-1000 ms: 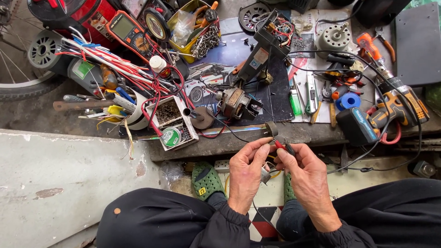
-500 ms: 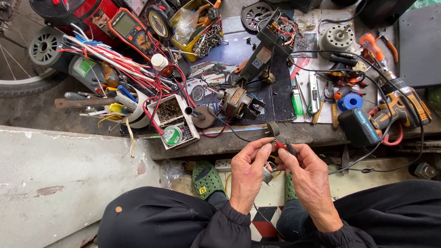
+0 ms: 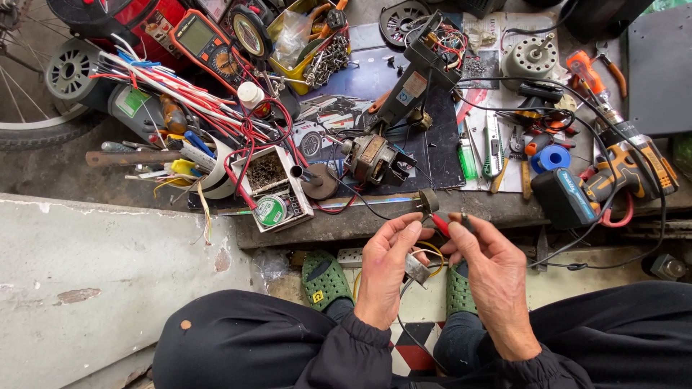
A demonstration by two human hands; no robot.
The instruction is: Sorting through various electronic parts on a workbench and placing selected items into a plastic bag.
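Both of my hands are held together just below the bench's front edge. My left hand [image 3: 386, 270] curls around a small grey metal part [image 3: 417, 268] with a yellow wire [image 3: 435, 252] looping from it. My right hand [image 3: 490, 263] pinches a red-sleeved wire [image 3: 441, 225] between thumb and forefinger, fingertips nearly touching the left thumb. Just above the fingertips, a small black round cap [image 3: 428, 199] sits at the end of a thin black wire that leads up to a small electric motor [image 3: 375, 160] on the bench.
The bench is crowded: an orange multimeter [image 3: 202, 36], a red and white wire bundle [image 3: 180, 86], a solder spool in a white box [image 3: 272, 209], a blue tape roll [image 3: 551, 157], a cordless drill [image 3: 613, 180]. Green slippers [image 3: 324, 277] are below, a bicycle wheel [image 3: 29, 108] at left.
My hands stay together at the same spot; the fingers shift slightly on the red wire. Nothing on the bench has moved.
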